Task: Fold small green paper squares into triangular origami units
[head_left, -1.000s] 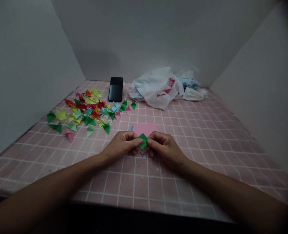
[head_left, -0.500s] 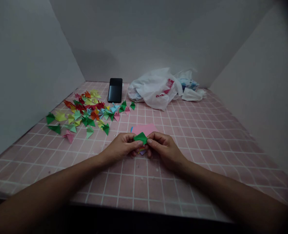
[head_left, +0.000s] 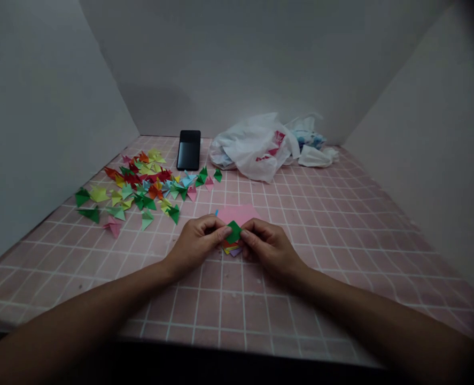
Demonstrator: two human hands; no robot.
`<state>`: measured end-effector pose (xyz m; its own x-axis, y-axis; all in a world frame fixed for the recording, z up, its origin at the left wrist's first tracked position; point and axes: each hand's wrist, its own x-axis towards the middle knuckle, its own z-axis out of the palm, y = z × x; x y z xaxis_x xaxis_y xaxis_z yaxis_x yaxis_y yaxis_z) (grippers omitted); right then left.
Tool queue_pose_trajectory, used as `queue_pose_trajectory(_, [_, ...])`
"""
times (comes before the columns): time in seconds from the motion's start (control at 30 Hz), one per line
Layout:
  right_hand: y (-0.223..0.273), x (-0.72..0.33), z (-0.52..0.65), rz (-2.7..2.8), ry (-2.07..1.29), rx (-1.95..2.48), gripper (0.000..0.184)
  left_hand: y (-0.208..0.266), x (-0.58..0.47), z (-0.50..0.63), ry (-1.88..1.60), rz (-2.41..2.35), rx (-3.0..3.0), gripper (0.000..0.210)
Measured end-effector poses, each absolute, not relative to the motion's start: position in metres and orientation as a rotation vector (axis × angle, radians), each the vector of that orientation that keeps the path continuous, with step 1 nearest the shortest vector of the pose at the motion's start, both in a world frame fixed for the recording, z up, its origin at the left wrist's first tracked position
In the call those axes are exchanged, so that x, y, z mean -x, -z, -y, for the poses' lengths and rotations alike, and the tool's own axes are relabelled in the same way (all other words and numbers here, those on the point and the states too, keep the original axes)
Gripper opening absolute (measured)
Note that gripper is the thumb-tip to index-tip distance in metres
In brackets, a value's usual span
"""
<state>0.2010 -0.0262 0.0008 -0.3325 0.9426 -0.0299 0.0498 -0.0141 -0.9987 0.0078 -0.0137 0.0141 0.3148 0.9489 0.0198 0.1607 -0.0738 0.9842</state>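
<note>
Just below the frame's centre, the left hand (head_left: 200, 240) and right hand (head_left: 269, 245), grips narrow, pinched a small green paper (head_left: 233, 231); a pink sheet (head_left: 239, 213) lay behind on the bench (head_left: 333, 230).

The left forearm (head_left: 96, 302) and right forearm (head_left: 365, 302), both bare, taper to a bare left grip (head_left: 196, 240) and bare right grip (head_left: 272, 247).

Grey walls (head_left: 237, 64), 3 sides, dimly lit; pink tbl (head_left: 320, 214) w/ grid

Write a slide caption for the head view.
Left hand and right hand pinch a green paper diamond, colourful folded papers lying beyond to the left.
</note>
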Motion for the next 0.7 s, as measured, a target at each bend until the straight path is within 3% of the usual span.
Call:
queue_pose_trajectory(0.47, [-0.0015, -0.2039, 0.0229, 1.685, -1.382, 1.061, 0.018, -0.0142, -0.0062, 0.0117, -0.931, -1.009, -1.425, 0.021])
queue_pose_trajectory(0.7, [0.0036, -0.2025, 0.0228, 1.471, -1.45, 1.077, 0.021, -0.0086, -0.0088, 0.0109, -0.905, -1.036, -1.38, 0.021])
